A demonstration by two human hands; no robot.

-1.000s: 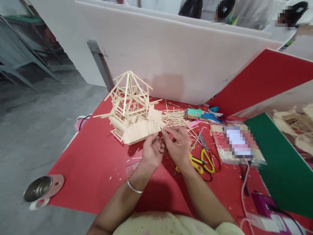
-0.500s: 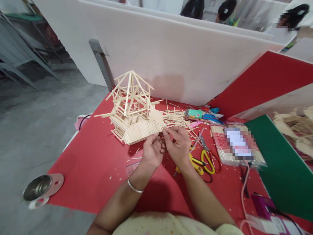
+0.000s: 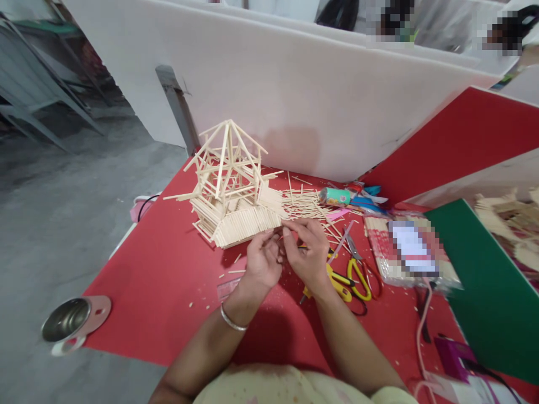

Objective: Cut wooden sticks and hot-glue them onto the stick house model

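Pale wooden sticks make up a model building (image 3: pixel 244 221) left of centre in the frame, an open peaked framework above a slatted panel, standing on the red table (image 3: pixel 160 303). At the panel's lower right corner, the right hand (image 3: pixel 309 249) has its thumb and forefinger brought together; whether they grip a small piece I cannot tell. The left hand (image 3: pixel 263 264) is just beside it at the panel's near edge, fingers curled inward, and what they may hold is hidden too. A light bangle (image 3: pixel 233 320) circles the left wrist. Loose sticks (image 3: pixel 305 203) lie spread right of the model, near a green cylinder (image 3: pixel 337 196). Beyond the right hand, right of centre, are yellow-handled cutters (image 3: pixel 359 278); a clear ruler (image 3: pixel 229 288) lies left of the left wrist. Farther right, a blurred-out phone (image 3: pixel 415 247) rests on a plastic-wrapped bundle (image 3: pixel 377 224), with a green board (image 3: pixel 484 303) next to it. A pink mug (image 3: pixel 99 311) sits at the table's corner, lower left, and a white panel (image 3: pixel 337 101) rises behind everything, across the top of the frame
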